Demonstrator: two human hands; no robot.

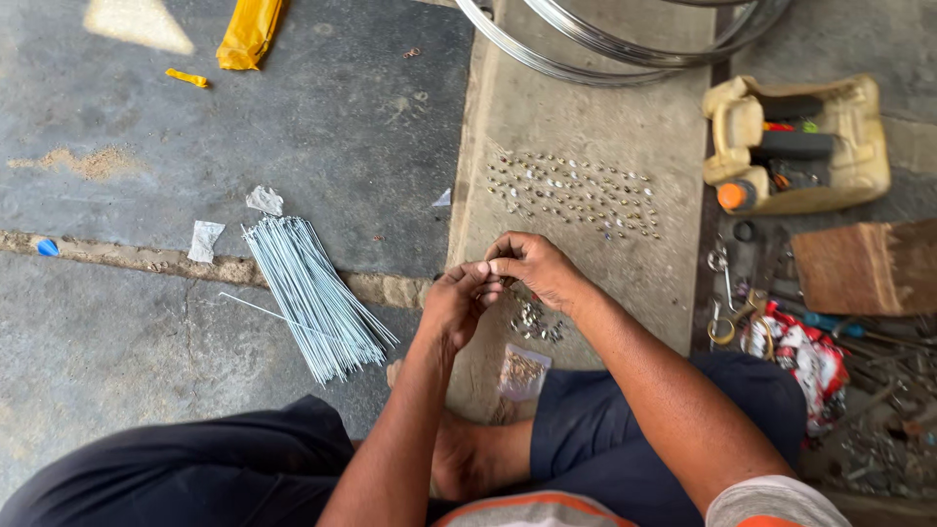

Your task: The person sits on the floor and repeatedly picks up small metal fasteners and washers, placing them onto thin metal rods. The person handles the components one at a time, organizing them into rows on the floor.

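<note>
My left hand (456, 303) and my right hand (532, 267) meet fingertip to fingertip over the concrete slab (576, 127). Both pinch something very small between them; it is too small to name. Just below my hands lies a small pile of metal nipples (535, 322). Further out, many more nipples (571, 190) are spread in rows on the slab. A bundle of thin silver spokes (310, 293) lies on the floor left of my left hand. A small clear bag of brass-coloured bits (523, 372) rests by my bare foot.
Shiny wheel rims (625, 44) lie at the top. A cut-open yellowish can holding tools (795, 146) sits at the right, with a wooden board (864, 265) and scattered tools (781, 312) below it. A yellow wrapper (249, 31) and paper scraps (207, 239) lie on the left.
</note>
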